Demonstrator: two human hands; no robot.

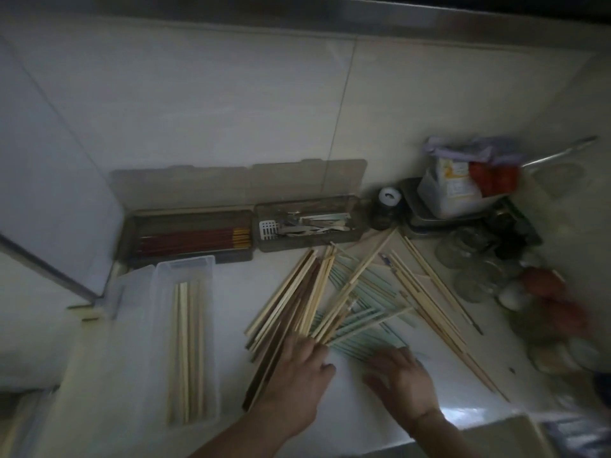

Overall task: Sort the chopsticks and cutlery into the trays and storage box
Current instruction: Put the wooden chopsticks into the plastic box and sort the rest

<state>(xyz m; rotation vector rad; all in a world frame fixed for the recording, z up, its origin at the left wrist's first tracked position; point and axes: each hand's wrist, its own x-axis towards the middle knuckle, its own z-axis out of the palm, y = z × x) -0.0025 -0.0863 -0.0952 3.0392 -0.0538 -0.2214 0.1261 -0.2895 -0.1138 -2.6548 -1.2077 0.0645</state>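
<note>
A loose pile of chopsticks point(334, 299), pale wooden, dark brown and light green, fans out over the white counter. My left hand point(297, 375) rests on the near ends of the wooden and brown ones, fingers bent over them. My right hand point(401, 378) lies flat, fingers apart, on the green chopsticks point(360, 325). A clear plastic tray point(162, 292) on the left holds several pale chopsticks point(186, 352). At the back, one brown storage box point(188, 239) holds red chopsticks, and a second box point(307, 223) holds metal cutlery. Both lids stand open.
More pale chopsticks point(439, 302) lie spread to the right. A dark jar point(385, 208), a metal tray with packets point(459, 200), glass jars point(476, 262) and round red and white items point(542, 292) crowd the right side. A tiled wall rises behind.
</note>
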